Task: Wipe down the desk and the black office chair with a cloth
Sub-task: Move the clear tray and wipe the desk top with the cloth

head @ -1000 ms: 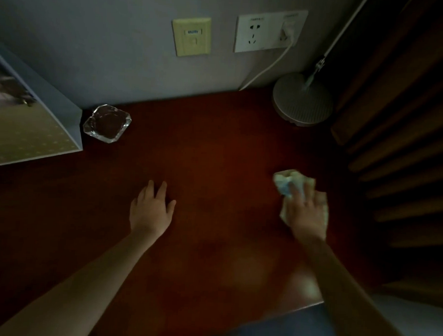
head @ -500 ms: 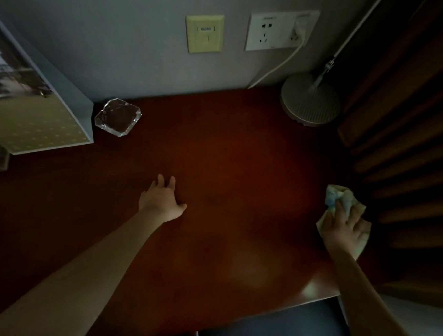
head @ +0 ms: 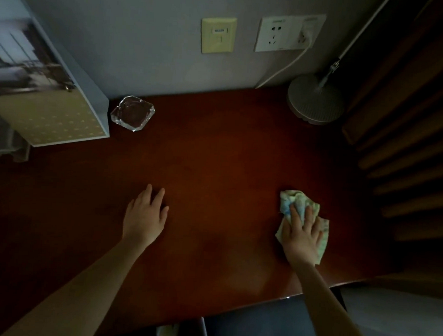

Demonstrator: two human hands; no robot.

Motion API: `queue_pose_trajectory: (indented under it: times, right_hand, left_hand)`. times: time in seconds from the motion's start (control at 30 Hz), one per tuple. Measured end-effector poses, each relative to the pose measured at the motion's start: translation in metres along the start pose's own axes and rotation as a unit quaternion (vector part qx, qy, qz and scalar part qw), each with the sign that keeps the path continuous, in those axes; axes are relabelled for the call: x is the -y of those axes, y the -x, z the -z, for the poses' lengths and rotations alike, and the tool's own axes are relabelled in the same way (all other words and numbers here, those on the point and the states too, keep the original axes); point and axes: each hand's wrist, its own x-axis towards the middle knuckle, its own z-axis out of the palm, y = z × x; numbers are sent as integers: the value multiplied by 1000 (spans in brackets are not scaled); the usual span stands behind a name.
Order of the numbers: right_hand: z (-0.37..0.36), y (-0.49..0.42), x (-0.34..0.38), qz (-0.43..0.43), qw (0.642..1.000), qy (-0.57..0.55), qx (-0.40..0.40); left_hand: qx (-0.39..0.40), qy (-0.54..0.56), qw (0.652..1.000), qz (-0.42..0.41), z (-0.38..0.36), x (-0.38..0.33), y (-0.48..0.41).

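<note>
The right hand [head: 301, 237] is pressing the cloth [head: 294, 199] down on the desk [head: 215, 162] in the lower right of the frame, near the right end of the wooden top. Its fingers are lying almost straight and spread over the fabric, not curling around it. I think the flat palm is giving the pressure for wiping, and the cloth is bunching a little above the fingertips.

The left hand [head: 144, 220] is resting on the bare wood in the lower centre, with fingers straight and relaxed, holding nothing. It is probably supporting the person who is leaning forward.

A glass ashtray [head: 132, 112] is standing in the upper left, just beside a pale box [head: 53, 109]. A lamp base [head: 316, 101] is sitting in the upper right. Both are well apart from the cloth, so the wiping is having room in the middle.

I cannot tell whether the dark blue shape [head: 259, 324] at the bottom edge is the chair.
</note>
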Motion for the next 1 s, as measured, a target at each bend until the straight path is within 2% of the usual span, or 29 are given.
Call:
queue_pose_trajectory:
  times: [0.23,0.43,0.63,0.73,0.8,0.93,1.0]
  right_hand:
    - [2,3,4,-6,1000,4,11]
    - [-9,15,31,-43,999,1,15]
    - [-51,58,103,25,997,52,43]
    - [-81,86,148,102,989,89,60]
    - [-102,106,177,187,971,113,101]
    - [-141,148,250,387,889,159,187]
    - [-151,160,286,479,842,186,161]
  left_hand:
    - [6,14,997,80,6,62,5]
    - [38,60,997,42,9,87,7]
    - [34,70,994,77,9,136,20]
    - [36,70,991,107,11,174,24]
    - [40,74,988,133,12,202,26]
    - [42,81,978,186,14,249,32]
    - [40,90,976,197,14,264,34]
